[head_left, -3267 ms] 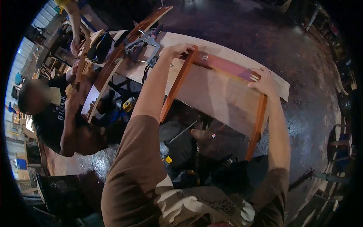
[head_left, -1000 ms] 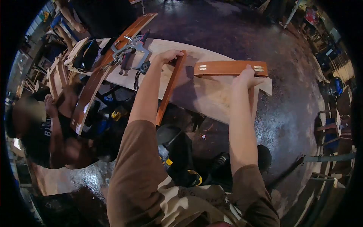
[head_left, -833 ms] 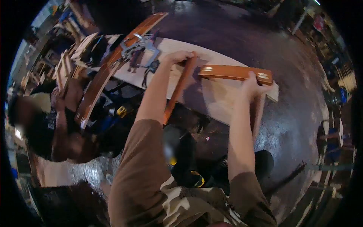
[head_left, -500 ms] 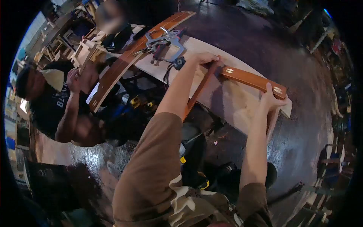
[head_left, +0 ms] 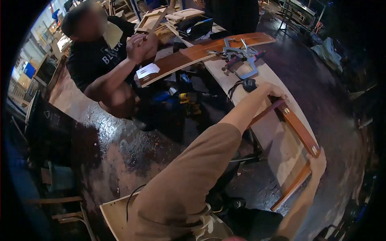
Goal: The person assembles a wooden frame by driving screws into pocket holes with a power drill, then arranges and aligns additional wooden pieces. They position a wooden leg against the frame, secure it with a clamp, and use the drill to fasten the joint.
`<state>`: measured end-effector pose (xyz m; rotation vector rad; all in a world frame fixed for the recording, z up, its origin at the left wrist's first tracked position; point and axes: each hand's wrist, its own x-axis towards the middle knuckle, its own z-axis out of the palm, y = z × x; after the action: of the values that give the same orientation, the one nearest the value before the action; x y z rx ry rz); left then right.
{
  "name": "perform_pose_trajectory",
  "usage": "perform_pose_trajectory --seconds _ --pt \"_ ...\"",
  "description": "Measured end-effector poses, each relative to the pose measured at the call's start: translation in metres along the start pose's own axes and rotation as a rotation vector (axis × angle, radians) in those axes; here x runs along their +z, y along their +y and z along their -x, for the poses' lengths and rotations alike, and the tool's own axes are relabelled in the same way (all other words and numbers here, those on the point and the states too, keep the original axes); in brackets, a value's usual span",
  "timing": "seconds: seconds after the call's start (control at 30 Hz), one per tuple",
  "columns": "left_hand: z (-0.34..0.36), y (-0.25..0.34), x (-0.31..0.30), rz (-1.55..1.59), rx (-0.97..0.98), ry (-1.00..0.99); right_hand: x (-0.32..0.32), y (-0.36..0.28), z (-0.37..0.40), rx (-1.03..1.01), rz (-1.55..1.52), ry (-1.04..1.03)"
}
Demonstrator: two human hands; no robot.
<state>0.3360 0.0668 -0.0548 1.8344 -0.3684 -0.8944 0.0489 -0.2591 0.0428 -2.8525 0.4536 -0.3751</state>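
Observation:
A reddish-brown, U-shaped wooden frame rests on a long pale board. Its top bar has pale oval marks near both ends, and a side piece runs back towards me from the far corner. At that corner my left hand is closed, partly hiding the joint. My right hand grips the near corner, where the other side piece meets the bar. Beyond my left hand, metal clamps and a dark, round object with a cord lie on the board.
A long brown curved board lies across the far end. Another person sits at the left, a hand raised near a pale wooden frame. A yellow drill sits below the boards. A black bin stands at far left.
My view has swung left, so the scene sits further right. The frame appears turned, its top bar now sloping more steeply towards me. Both hands remain at its corners.

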Motion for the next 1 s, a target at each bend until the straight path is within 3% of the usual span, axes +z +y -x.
perform_pose_trajectory --seconds 0.13,0.27,0.33,0.43,0.5,0.57,0.63,0.7,0.73,0.83,0.9,1.0 --pt "0.027 0.015 0.005 -0.068 -0.061 0.085 -0.02 -0.02 0.0 0.015 0.165 -0.29" --pt "0.031 0.017 0.002 -0.213 -0.055 0.154 -0.022 -0.032 0.001 -0.084 0.323 -0.326" --pt "0.001 0.002 -0.004 -0.137 -0.007 0.091 -0.027 -0.037 0.011 -0.137 0.344 -0.218" --pt "0.033 0.02 0.006 -0.076 -0.026 0.064 -0.039 -0.054 0.012 -0.06 0.381 -0.271" --pt "0.016 0.003 -0.002 0.018 0.194 -0.138 -0.03 -0.051 0.003 -0.054 0.348 -0.277" --pt "0.024 0.013 0.002 0.042 0.238 -0.198 0.021 -0.007 -0.022 -0.448 0.257 0.024" --pt "0.056 0.031 0.013 -0.062 0.159 -0.12 -0.001 -0.051 -0.022 -0.413 0.132 -0.153" --pt "0.055 0.033 0.013 -0.078 0.09 -0.015 0.053 -0.049 -0.05 -0.619 -0.067 -0.039" --pt "0.051 0.03 0.01 -0.087 0.109 0.026 0.063 -0.065 -0.053 -0.57 -0.187 -0.155" --pt "0.047 0.033 0.008 -0.116 -0.049 0.111 0.091 -0.099 -0.052 -0.619 -0.268 -0.024" --pt "0.049 0.035 0.009 -0.114 -0.04 0.074 0.092 -0.114 -0.052 -0.433 -0.274 -0.225" --pt "0.055 0.036 0.009 -0.1 -0.039 0.049 0.106 -0.114 -0.055 -0.448 -0.329 -0.103"
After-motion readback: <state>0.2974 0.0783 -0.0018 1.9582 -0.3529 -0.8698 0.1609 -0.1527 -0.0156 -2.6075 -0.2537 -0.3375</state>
